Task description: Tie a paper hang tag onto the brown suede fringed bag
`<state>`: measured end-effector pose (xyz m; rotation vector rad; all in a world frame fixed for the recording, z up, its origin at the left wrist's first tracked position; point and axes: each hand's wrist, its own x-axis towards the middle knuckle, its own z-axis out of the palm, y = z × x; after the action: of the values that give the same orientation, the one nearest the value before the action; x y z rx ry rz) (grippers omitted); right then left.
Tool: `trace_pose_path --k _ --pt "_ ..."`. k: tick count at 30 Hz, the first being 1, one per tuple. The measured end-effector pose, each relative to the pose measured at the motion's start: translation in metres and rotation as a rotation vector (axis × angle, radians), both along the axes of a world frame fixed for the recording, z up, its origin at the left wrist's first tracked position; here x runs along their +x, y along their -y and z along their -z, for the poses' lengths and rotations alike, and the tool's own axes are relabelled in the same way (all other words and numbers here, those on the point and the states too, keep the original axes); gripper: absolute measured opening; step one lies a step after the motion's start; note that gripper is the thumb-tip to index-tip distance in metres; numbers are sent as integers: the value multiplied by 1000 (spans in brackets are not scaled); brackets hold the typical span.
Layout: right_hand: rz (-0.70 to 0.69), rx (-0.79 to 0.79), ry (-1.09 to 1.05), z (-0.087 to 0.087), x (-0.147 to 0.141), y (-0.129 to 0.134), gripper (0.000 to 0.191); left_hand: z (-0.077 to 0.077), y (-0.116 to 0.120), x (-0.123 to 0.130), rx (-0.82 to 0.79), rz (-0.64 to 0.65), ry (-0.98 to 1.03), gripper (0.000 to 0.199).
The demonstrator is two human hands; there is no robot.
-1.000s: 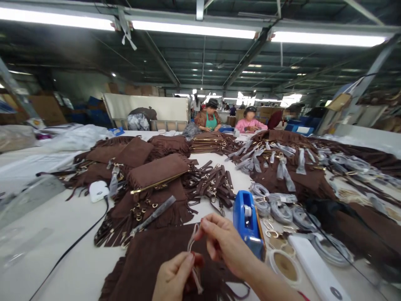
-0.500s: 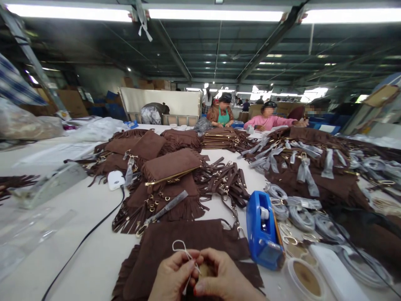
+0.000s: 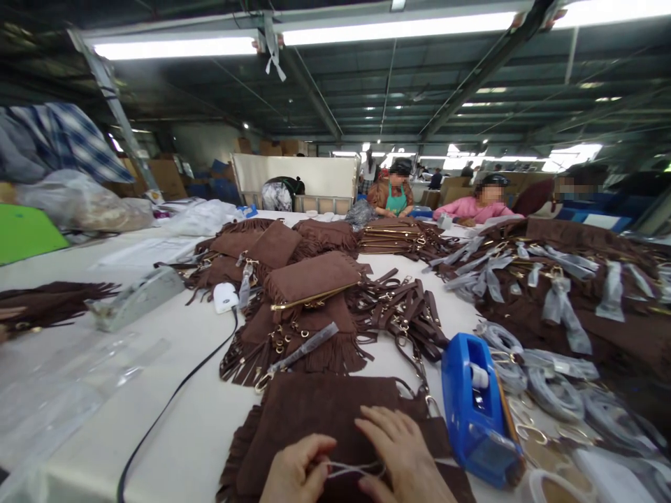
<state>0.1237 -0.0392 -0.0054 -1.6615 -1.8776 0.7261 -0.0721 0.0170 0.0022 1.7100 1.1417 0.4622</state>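
Note:
A brown fringed suede bag (image 3: 325, 398) lies flat on the table in front of me. Over its lower part, my left hand (image 3: 300, 469) is closed in a pinch on a thin white string (image 3: 354, 467). Stretched in crossing strands, the string runs across to my right hand (image 3: 403, 457). That hand's fingers are extended over the bag, its thumb apart from them, and the string reaches the gap between. Whether the string loops around a finger there, I cannot tell.
A blue tape dispenser (image 3: 474, 412) stands right of the bag. Brown bags (image 3: 314, 276) and straps (image 3: 403, 314) are piled ahead, more bags (image 3: 566, 307) at right. A white device (image 3: 225, 298) trails a black cable (image 3: 178, 391). Several co-workers, one in pink (image 3: 479, 208), are across the table.
My hands were close together, pinching the string and a small tan piece; now they are apart with the string stretched between them. My right fingers have straightened. The view has turned left.

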Motion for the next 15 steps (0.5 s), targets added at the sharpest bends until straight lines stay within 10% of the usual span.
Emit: trace_pose_path --k 7,12,15 --pt "-158 -195 -610 17 -48 -20 47 -11 -3 -8 247 199 -60 25" --pt "54 -219 -416 20 -53 -30 38 -6 -18 -24 178 61 -80 21" --pt "134 -135 -341 22 -53 -31 35 4 -48 -39 176 -284 -183 21"
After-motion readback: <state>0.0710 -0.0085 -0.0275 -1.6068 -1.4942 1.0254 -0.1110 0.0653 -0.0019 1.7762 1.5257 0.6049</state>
